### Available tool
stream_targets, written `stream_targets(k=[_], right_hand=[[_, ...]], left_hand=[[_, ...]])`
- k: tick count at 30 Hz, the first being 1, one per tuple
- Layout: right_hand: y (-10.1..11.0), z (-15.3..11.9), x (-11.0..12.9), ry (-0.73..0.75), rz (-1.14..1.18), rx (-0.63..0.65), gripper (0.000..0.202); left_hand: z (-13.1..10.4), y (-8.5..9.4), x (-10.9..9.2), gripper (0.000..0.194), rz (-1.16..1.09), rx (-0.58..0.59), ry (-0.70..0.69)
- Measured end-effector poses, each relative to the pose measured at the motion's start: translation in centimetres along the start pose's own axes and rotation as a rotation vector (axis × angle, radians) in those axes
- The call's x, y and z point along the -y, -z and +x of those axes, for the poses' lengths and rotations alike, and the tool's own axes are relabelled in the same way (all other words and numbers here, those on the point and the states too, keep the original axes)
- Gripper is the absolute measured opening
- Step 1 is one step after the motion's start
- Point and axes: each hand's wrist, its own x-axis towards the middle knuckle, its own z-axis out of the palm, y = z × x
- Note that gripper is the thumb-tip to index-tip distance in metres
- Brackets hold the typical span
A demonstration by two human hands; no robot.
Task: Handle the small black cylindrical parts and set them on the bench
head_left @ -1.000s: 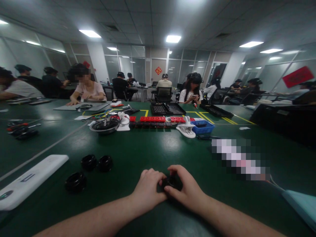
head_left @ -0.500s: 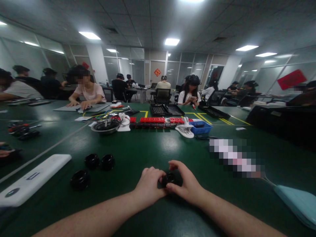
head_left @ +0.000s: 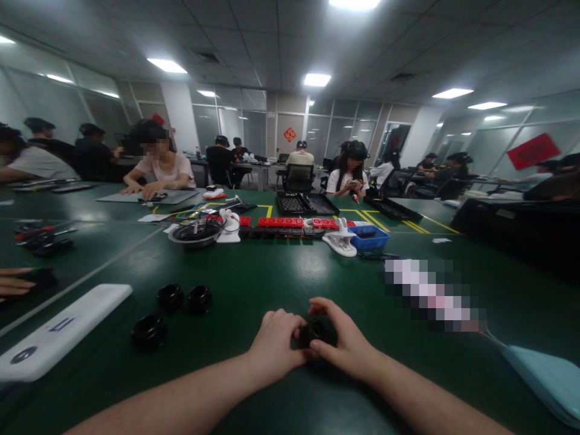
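Note:
Between my two hands, low over the green table [head_left: 235, 272], is a black round part [head_left: 316, 330] with a hole in its top. Its exact kind does not show. My left hand [head_left: 277, 338] grips it from the left, thumb and fingertips closed on its side. My right hand [head_left: 347, 339] curls round the other side, thumb in front and fingers behind. Farther left stand three similar black ring-shaped parts, a nearer one [head_left: 149, 331] and, behind it, a left one [head_left: 170, 298] and a right one [head_left: 199, 299].
A long white device [head_left: 67, 329] lies at left, near a co-worker's hand [head_left: 16, 284]. Ahead are a metal bowl [head_left: 194, 240], red bins [head_left: 281, 222], a white clamp [head_left: 339, 241] and a blue bin [head_left: 369, 237]. A light blue object [head_left: 546, 377] lies at right.
My hands keep their hold on the black round part, nearly still. At the left edge, a co-worker's hand has come farther into view. The view has shifted slightly.

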Motion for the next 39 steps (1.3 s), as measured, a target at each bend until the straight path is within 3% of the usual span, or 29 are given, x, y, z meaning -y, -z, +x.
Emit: stream_targets(k=[6,16,24,32,39], right_hand=[[-0.5,0.01,0.25,-0.055,-0.002,-0.082,0.042],[0.06,-0.36,0.63,0.004,0.03,0.008,0.057],[-0.19,-0.23,0.35,-0.055,0.004,-0.057,0.042],[0.13,-0.41,0.51,0.022,0.042,0.013,0.056],[-0.16,-0.23,0.27,-0.032,0.001,-0.051,0.042]], left_hand=[[0.04,0.19,-0.18,0.02,0.018,0.021,0.004],[0.22,-0.04,-0.02,0.018,0.048,0.026,0.022],[0.2,0.29,-0.4,0.017,0.015,0.042,0.017],[0.22,0.22,-0.31,0.019,0.006,0.031,0.022],[0.17,0.34,-0.29,0.017,-0.007,0.029,0.012]])
